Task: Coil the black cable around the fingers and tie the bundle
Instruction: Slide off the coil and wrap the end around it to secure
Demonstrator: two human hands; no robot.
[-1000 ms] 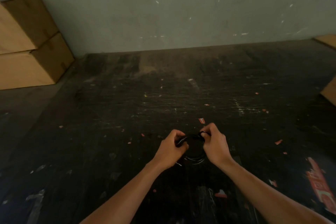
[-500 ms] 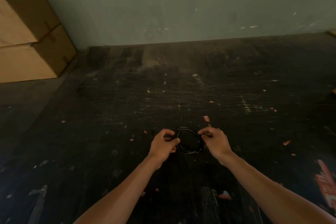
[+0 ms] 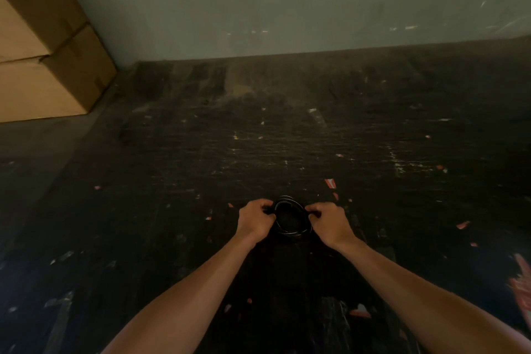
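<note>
In the head view, a person is reaching both bare forearms forward over a dark, scuffed worktop (image 3: 287, 138) that is running back to a pale grey-green wall (image 3: 287, 3). The left hand (image 3: 255, 221) is curling closed on the left side of the black cable (image 3: 293, 231), and the right hand (image 3: 329, 221) is pinching closed on its right side, so the cable is hanging between the two hands, just in front of the person and near the middle of the lower half of the picture. The cable is sitting in a round bundle of several loops lying close on one another, and a faint light glint is showing along the lower loops and at the top of the ring. The fingers of both hands are folding over the rim of the coil, and the knuckles are facing up toward the camera; whether any tie is on the bundle cannot be told in the dim light. Whether the coil is touching the worktop or being held a little above it cannot be told either. Small red and white scraps (image 3: 330, 183) are lying scattered over the worktop, one of them just beyond the cable. Two stacked cardboard boxes (image 3: 43, 60) are standing at the far left against the wall, well apart from the hands.
</note>
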